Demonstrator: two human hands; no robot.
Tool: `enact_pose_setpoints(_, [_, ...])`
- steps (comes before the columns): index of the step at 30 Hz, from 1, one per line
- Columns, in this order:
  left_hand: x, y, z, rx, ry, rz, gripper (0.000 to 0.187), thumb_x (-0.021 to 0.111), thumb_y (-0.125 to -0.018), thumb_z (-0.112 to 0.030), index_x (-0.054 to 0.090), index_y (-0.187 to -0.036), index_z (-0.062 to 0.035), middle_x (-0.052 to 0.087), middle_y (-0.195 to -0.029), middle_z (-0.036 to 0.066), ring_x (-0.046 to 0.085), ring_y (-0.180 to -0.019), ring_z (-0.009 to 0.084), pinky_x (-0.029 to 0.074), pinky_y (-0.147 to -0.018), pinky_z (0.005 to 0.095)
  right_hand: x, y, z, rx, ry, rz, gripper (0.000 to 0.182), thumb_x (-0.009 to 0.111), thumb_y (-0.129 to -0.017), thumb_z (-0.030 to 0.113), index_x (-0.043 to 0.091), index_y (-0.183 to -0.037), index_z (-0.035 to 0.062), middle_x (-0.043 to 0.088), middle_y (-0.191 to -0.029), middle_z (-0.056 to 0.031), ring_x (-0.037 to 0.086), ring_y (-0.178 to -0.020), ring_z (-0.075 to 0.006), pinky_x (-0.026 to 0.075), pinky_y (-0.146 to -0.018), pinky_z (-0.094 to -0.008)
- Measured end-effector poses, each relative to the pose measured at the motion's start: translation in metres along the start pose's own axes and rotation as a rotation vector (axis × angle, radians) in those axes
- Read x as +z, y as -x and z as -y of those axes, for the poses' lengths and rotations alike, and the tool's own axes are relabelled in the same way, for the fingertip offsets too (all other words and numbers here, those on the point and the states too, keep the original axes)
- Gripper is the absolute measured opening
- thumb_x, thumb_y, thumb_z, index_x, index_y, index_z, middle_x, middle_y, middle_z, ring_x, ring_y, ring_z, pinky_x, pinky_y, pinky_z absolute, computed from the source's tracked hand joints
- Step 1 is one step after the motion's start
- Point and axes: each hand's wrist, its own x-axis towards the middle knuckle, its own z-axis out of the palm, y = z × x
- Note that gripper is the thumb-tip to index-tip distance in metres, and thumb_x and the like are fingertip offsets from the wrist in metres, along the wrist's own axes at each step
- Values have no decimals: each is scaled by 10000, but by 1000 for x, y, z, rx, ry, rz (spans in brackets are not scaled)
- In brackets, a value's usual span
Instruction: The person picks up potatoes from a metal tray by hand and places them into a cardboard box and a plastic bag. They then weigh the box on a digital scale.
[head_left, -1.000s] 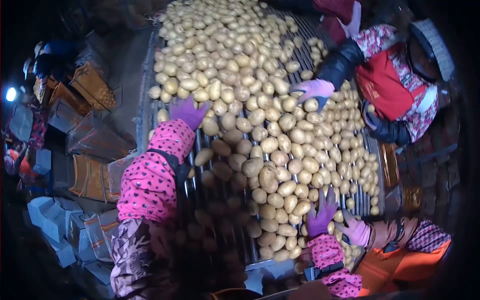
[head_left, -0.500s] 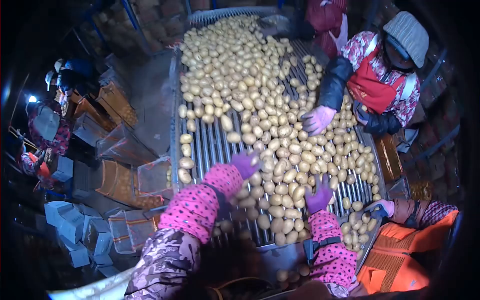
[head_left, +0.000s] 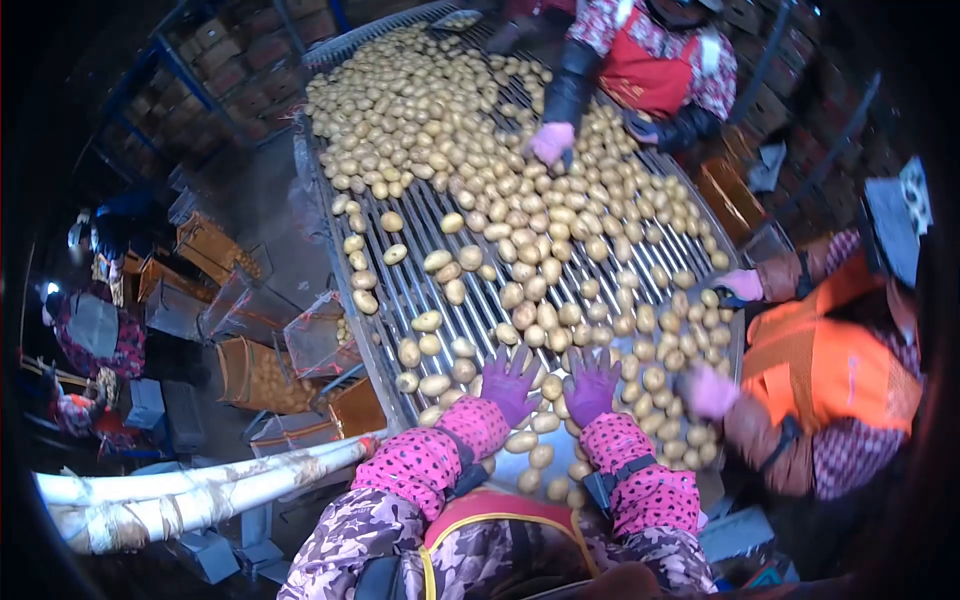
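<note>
Our left hand, in a purple glove [head_left: 510, 385], lies palm down with its fingers spread, closed around nothing. Our right hand, in a matching purple glove [head_left: 592, 385], is likewise splayed and grasping nothing; we cannot tell whether either palm presses on what lies beneath. Half a second ago the two hands were further apart, the left reaching ahead of the right; now they are side by side, with a potato between them.

Yellow-brown oval potatoes [head_left: 530, 225] surround our fingers, some on the smooth grey metal plate [head_left: 512, 465] below our wrists. Ahead, more are scattered over the dark metal roller table [head_left: 390, 290], heaped thickest toward its far end.

To our right, a co-worker in a bright orange vest [head_left: 835, 365] now shows two pink-gloved hands, one [head_left: 740, 285] at the table's edge, the other [head_left: 708, 392] blurred beside the potatoes; only one showed before. Beyond, the pink-gloved hand [head_left: 552, 145] of a co-worker in a red apron [head_left: 645, 75] remains among the potatoes. At lower left, long white poles [head_left: 200, 500] have come further into view.
</note>
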Motion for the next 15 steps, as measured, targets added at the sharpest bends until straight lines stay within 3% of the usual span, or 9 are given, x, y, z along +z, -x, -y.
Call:
enact_pose_setpoints(2, [10,24,-15,71,36,-198,835,768,-839,-466,493,-1545,-113,423,-1621,198,442,-1378,491,363,-1130,627,10,34,6,40,-94,-39,664,664,-929,363,521,-1561,218,486,-1597,-157,405,-1476,-463,262,-1215,-686])
enact_pose_setpoints(3, [12,32,-19,90,42,-191,838,769,-839,-460,489,-1545,-106,422,-1625,191,434,-1386,495,354,-1139,629,14,51,10,1,-97,-66,696,661,-925,323,495,-1581,159,487,-1591,-176,404,-1484,-452,274,-1223,-658])
enact_pose_setpoints(6, [12,59,-19,146,51,-136,843,772,-842,-450,482,-1545,-84,429,-1628,176,403,-1415,512,329,-1162,640,20,91,28,32,-139,-17,724,678,-904,353,500,-1575,146,510,-1574,-174,439,-1455,-430,296,-1198,-649])
enact_pose_setpoints(8, [8,72,-18,175,29,-73,843,770,-845,-451,485,-1542,-72,445,-1618,170,375,-1440,528,314,-1175,651,-10,115,51,88,-193,-15,752,684,-905,402,496,-1570,108,475,-1605,-187,410,-1484,-437,264,-1228,-644])
enact_pose_setpoints(9, [-3,79,-23,150,-16,26,790,702,-927,-484,475,-1577,-96,423,-1648,147,289,-1532,519,199,-1256,650,0,127,56,123,-191,-11,758,686,-903,412,495,-1571,109,464,-1614,-189,401,-1493,-437,257,-1234,-644])
enact_pose_setpoints(11, [20,87,-12,171,-34,-7,796,708,-911,-515,499,-1569,-120,442,-1639,154,284,-1541,524,202,-1241,697,8,148,67,191,-297,-54,764,699,-897,426,502,-1561,103,453,-1624,-191,377,-1513,-444,244,-1243,-642])
enact_pose_setpoints(14, [16,84,-10,209,-74,15,824,723,-884,-548,504,-1571,-149,441,-1643,160,305,-1528,532,235,-1205,732,-6,187,89,132,-167,-30,736,722,-887,404,532,-1529,98,501,-1574,-188,393,-1496,-442,266,-1236,-637])
enact_pose_setpoints(15, [10,79,-14,208,-104,38,829,720,-886,-553,496,-1575,-149,439,-1645,160,302,-1529,531,246,-1204,722,-20,194,92,133,-300,93,687,724,-893,395,565,-1497,108,508,-1577,-169,408,-1487,-448,274,-1232,-645])
